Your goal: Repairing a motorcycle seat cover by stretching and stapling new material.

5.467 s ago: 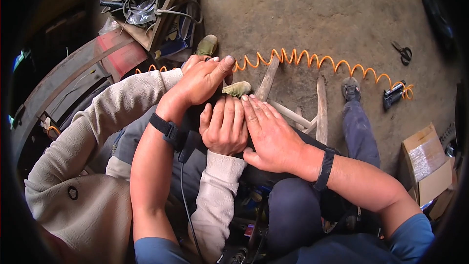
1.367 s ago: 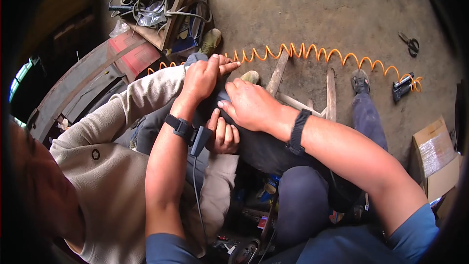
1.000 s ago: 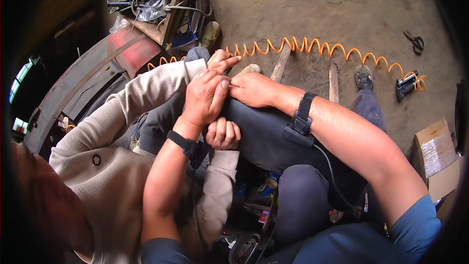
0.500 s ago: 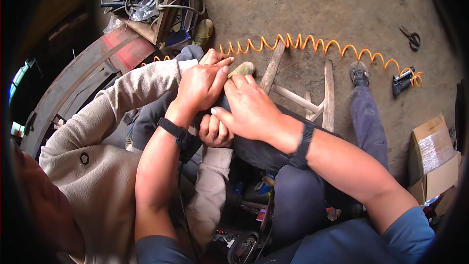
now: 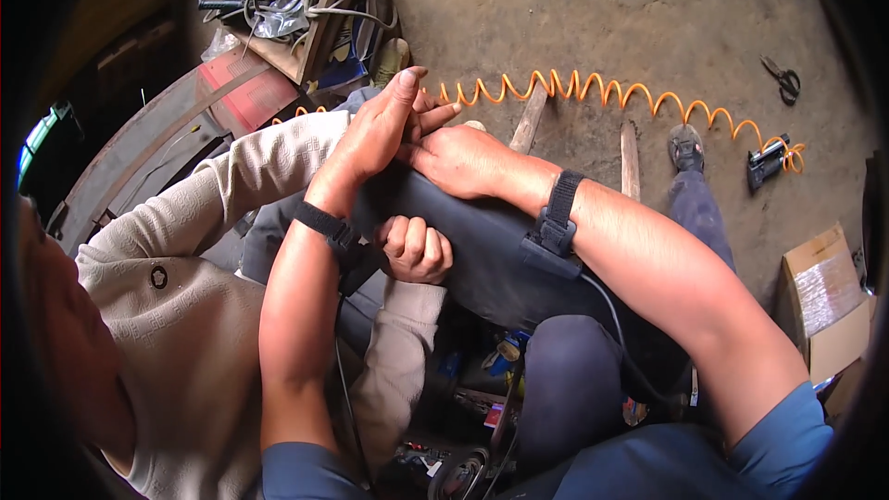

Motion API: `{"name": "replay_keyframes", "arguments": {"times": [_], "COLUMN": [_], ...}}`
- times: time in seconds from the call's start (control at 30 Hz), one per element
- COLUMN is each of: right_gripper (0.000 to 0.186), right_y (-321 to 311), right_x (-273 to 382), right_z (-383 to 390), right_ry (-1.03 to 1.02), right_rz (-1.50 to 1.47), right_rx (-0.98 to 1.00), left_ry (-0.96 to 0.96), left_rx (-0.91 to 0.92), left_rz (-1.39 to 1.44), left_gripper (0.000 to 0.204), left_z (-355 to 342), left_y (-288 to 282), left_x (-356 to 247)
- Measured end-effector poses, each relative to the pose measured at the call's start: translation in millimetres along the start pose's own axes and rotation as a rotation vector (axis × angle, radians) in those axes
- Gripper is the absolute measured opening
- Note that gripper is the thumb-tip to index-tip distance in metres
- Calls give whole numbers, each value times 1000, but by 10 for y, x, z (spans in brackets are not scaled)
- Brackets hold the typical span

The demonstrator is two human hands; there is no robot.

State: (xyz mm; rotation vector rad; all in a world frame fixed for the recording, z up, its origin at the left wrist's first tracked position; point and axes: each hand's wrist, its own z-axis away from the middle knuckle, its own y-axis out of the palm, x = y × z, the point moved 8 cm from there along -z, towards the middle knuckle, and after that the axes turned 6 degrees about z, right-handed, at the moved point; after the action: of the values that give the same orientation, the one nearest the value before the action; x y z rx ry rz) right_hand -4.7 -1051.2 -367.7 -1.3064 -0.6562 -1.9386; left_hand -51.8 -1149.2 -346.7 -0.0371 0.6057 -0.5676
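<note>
A long, smooth black piece [image 5: 482,250] with rounded edges lies across between me and a co-worker; I cannot tell its exact kind. At its far left end, my left hand [image 5: 375,134] is raised with thumb and a fingertip stretched out. My right hand [image 5: 463,159] bends over the far edge of the black piece, its thumb near my left palm and its other fingers mostly hidden. Against the near side of the piece presses the co-worker's closed fist [image 5: 419,250]. Fingers of the co-worker's other hand [image 5: 435,117] show between my hands.
An orange coiled hose [image 5: 602,88] crosses the floor to a black air tool [image 5: 767,163]. Scissors [image 5: 782,81] lie beyond it. Wooden legs [image 5: 630,162] stand past the black piece. A wooden crate of cables [image 5: 319,9] is far left, a cardboard box [image 5: 820,287] at right.
My right hand has moved left and away, closer to my left hand, uncovering more of the black piece. My left hand has tilted upward, its thumb now pointing away. The co-worker's fist has shifted slightly right.
</note>
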Motion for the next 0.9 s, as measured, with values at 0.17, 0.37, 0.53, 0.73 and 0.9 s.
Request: {"name": "replay_keyframes", "arguments": {"times": [0.17, 0.37, 0.53, 0.73, 0.9], "right_gripper": [32, 27, 32, 37, 60], "right_y": [-120, 31, 116, 45, 121], "right_x": [136, 579, 446, 443, 142], "right_z": [100, 133, -110, -252, -538], "right_ry": [-66, -54, 60, 30, 39], "right_rz": [116, 507, 655, 355, 332], "right_rx": [-264, -625, -500, -304, -138], "left_ry": [31, -31, -206, 48, 10], "left_rx": [-26, -121, -156, -316, -625], "left_rz": [-136, -104, 42, -5, 275], "left_gripper": [91, 98, 102, 93, 80], "left_z": [36, 32, -17, 12, 291], "left_y": [-163, -200, -213, -655, -877], "left_x": [26, 75, 118, 209, 192]}}
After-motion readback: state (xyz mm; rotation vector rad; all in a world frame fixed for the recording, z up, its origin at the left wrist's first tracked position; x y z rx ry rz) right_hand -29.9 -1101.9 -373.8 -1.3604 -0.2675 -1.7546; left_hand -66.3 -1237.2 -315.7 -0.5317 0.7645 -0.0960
